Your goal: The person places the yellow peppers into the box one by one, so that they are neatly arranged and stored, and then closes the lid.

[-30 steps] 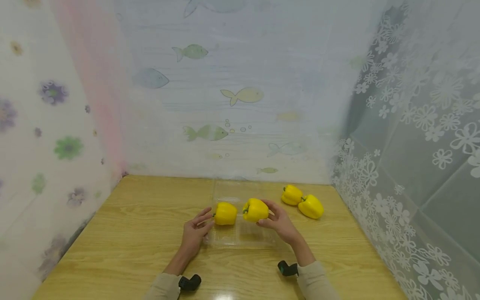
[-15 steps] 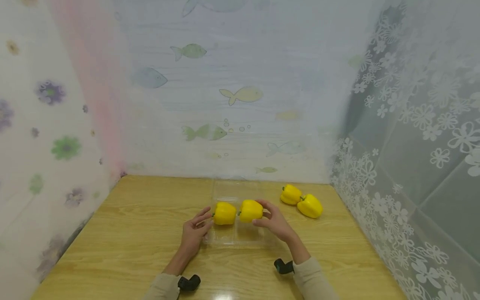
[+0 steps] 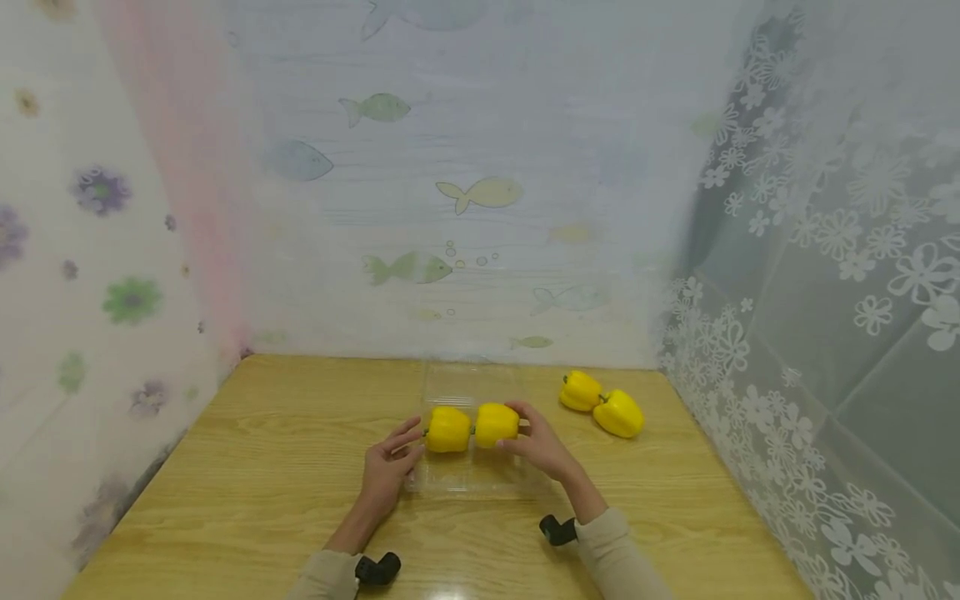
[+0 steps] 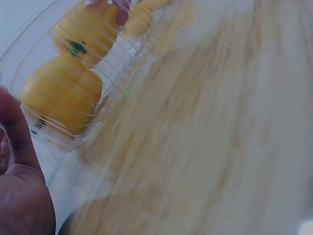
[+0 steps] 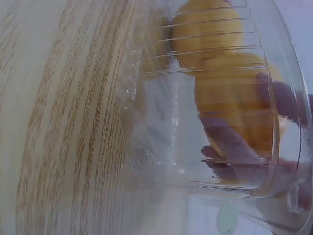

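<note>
A yellow bell pepper [image 3: 496,425] is in my right hand [image 3: 543,442], thumb in front and fingers behind, inside the right half of a clear plastic box [image 3: 442,481]. Through the box's ribbed wall [image 5: 215,39], the right wrist view shows the fingers on this pepper [image 5: 234,93]. Another yellow pepper [image 3: 448,430] lies in the left half, its green stem pointing left. At the box's left side rests my left hand [image 3: 386,471], fingers fairly straight, tips by the rim. In the left wrist view part of that hand [image 4: 22,181] shows beside the box wall.
Two more yellow peppers [image 3: 581,391] [image 3: 618,413] lie touching on the wooden table [image 3: 300,450], right of the box. The box's clear lid [image 3: 472,379] lies folded back behind it. A fish-patterned curtain [image 3: 480,250] hangs behind the table.
My right hand has moved the pepper left and slightly down, up against the pepper in the left half. The left hand has stayed by the box.
</note>
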